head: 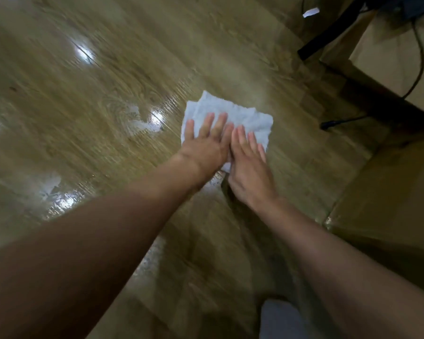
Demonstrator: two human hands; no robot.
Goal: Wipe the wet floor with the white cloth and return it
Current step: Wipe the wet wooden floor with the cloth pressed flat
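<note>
A white cloth (233, 116), folded and crumpled, lies flat on the wooden floor (108, 77) near the middle of the view. My left hand (207, 140) presses down on its near left part, palm flat and fingers spread. My right hand (249, 167) lies beside it on the cloth's near right edge, fingers straight and together. Both hands rest on top of the cloth rather than gripping it. Wet patches (142, 123) shine on the floor just left of the cloth, and another wet patch (56, 194) lies nearer at the left. The picture is blurred by motion.
A dark furniture leg (333, 28) and a black cable with plug (333, 123) lie at the upper right by a pale wall or panel (387, 55). A brown cardboard-like box (382, 199) stands at the right. My knee in grey fabric (279, 319) shows at the bottom.
</note>
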